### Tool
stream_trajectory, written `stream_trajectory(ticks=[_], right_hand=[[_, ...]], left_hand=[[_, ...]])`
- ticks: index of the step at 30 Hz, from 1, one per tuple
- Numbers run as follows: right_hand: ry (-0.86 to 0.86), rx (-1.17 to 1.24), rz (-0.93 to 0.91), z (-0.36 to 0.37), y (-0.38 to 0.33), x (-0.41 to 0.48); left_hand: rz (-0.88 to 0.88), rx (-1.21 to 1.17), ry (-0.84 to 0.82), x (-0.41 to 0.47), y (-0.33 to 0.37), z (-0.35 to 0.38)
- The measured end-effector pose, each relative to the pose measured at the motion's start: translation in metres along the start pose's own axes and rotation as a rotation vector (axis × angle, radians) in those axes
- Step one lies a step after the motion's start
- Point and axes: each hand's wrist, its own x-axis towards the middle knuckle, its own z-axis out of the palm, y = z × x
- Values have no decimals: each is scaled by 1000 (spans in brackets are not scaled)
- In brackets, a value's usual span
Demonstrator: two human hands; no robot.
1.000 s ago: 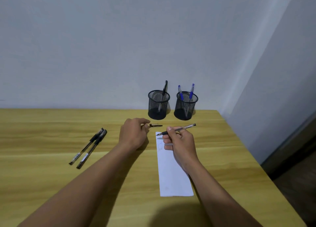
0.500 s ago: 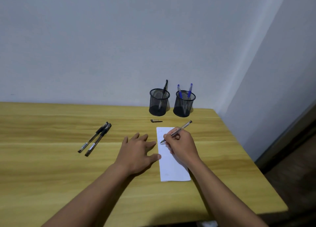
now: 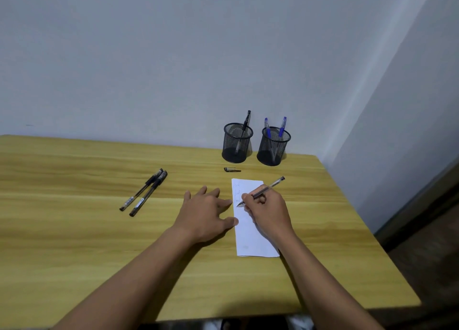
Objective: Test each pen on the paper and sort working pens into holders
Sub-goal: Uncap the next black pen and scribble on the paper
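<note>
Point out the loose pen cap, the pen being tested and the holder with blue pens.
pen cap (image 3: 232, 170), head view, middle of the cap.
pen being tested (image 3: 269, 187), head view, clear barrel above the fingers.
holder with blue pens (image 3: 272, 150), head view, mesh front wall.

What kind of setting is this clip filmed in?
Probably a plain room corner set up as a desk: a wooden table pushed against bare grey walls, with two mesh pen holders and a paper strip on it.
</note>
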Motion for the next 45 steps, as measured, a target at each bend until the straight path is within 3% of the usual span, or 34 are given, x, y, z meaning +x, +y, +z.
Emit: stream_trajectory(ticks=[8,37,45], right_hand=[[-50,-11,-6,-1,1,-2],[23,-8,23,-4,0,-1],[20,277,113,-13,-9,7]], left_hand=[[-4,23,-35,-1,5,-7],[-3,46,-50,-3,7,-8],[-16,-17,2,-3,5,-11]])
